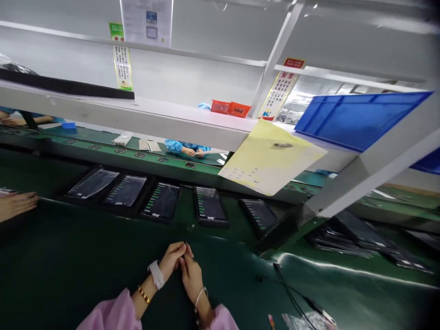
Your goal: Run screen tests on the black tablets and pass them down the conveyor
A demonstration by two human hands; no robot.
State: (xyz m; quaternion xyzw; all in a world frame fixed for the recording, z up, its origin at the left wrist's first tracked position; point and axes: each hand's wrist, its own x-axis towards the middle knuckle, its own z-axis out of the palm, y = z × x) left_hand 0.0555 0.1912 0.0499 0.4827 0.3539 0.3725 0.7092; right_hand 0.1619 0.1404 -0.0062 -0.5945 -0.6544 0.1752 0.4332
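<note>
My left hand point(171, 260) and my right hand point(191, 274) meet over the green tabletop point(103, 266), fingertips pressed together. Whatever they pinch, if anything, is too small and too hidden to name; a thin dark bit shows at the fingertips. Just beyond them lies a row of several black tablets in dark trays. The closest are a tablet point(210, 205) with green marks down its screen and another tablet point(162, 201) left of it. Neither hand touches them.
Another person's hand point(17, 205) rests at the left edge. A slanted white post point(350, 174) and a hanging yellow sheet point(271, 160) stand at right. Stacked dark panels point(343, 238), black cables point(292, 288) and a plastic bag point(309, 321) lie right. Across the line, a co-worker's hands point(192, 151) show.
</note>
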